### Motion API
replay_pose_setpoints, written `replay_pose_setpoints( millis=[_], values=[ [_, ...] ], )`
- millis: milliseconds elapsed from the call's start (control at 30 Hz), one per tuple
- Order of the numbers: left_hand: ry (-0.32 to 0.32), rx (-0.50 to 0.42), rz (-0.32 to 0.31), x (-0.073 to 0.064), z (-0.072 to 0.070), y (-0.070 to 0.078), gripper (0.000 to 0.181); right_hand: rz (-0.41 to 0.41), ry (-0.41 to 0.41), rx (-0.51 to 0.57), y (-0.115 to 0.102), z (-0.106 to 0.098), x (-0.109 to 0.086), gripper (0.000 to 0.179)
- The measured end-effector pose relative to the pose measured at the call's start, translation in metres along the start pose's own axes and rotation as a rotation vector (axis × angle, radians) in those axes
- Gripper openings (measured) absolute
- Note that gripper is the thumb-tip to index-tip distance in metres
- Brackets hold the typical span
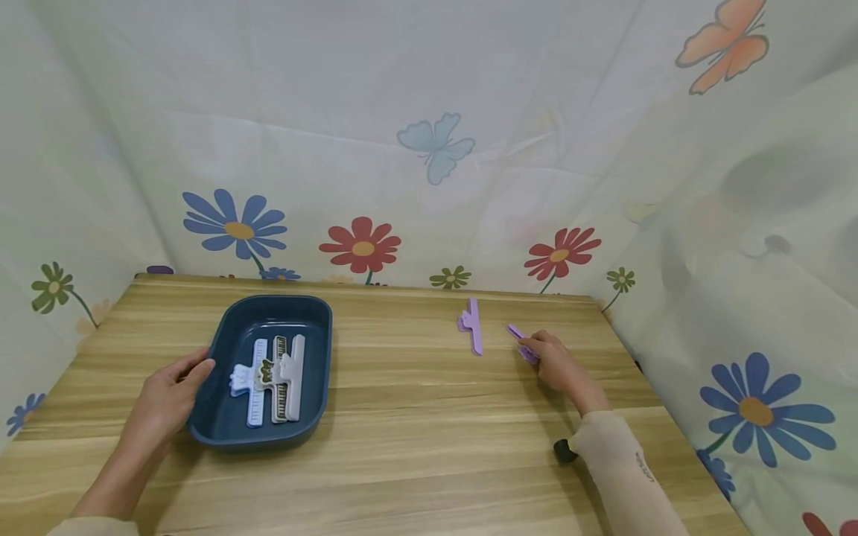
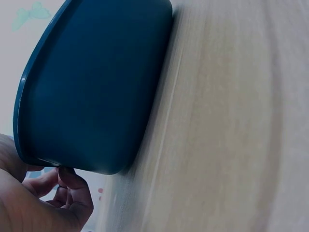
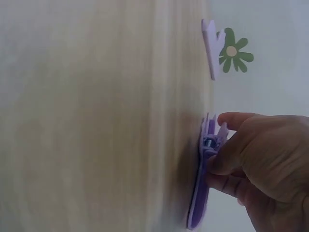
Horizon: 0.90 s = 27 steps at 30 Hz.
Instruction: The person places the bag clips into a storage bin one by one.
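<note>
On the left of the head view stands a dark blue rectangular basin point(image 1: 327, 357). My left hand point(image 1: 157, 402) holds its left side, thumb at the rim and fingers curled beneath it in the left wrist view. Three bag clips lie in it side by side: a light blue one point(image 1: 258, 394), a dark-patterned one point(image 1: 279, 406) and a pale grey one point(image 1: 295, 380). To the right, my right hand point(image 1: 555, 363) pinches a purple bag clip point(image 3: 197, 203), which is low over the table or touching it. Another purple clip point(image 1: 475, 331) lies on the table to its left.
The wood-grain table point(image 1: 395, 447) meets a flower-printed curtain point(image 1: 302, 149) at the back and sides. A small black object point(image 1: 564, 451) shows beside the right sleeve. A dark purple shape point(image 1: 159, 269) appears at the back left edge.
</note>
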<state>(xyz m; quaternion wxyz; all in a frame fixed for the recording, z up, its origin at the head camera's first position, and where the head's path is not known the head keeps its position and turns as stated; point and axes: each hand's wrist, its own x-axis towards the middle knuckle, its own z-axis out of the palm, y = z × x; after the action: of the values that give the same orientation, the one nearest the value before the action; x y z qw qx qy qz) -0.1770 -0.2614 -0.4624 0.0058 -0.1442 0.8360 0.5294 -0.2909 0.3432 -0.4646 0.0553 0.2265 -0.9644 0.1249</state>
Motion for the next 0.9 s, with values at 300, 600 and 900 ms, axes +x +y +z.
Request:
replay_pose_setpoints(
  millis=[300,600,900],
  values=[
    [0.003,0.003,0.011,-0.0009,-0.0001,-0.0002,0.069,-0.016,0.017,-0.016,0.0040,0.0012,0.0010,0.049],
    [-0.003,-0.003,-0.002,0.0001,-0.0001,0.0007,0.068,-0.009,-0.002,-0.037,0.0060,0.0012,0.0025,0.050],
    [0.000,0.001,-0.009,0.0011,-0.0002,0.0008,0.067,0.038,-0.043,-0.069,0.0072,0.0007,0.0031,0.043]
  ],
)
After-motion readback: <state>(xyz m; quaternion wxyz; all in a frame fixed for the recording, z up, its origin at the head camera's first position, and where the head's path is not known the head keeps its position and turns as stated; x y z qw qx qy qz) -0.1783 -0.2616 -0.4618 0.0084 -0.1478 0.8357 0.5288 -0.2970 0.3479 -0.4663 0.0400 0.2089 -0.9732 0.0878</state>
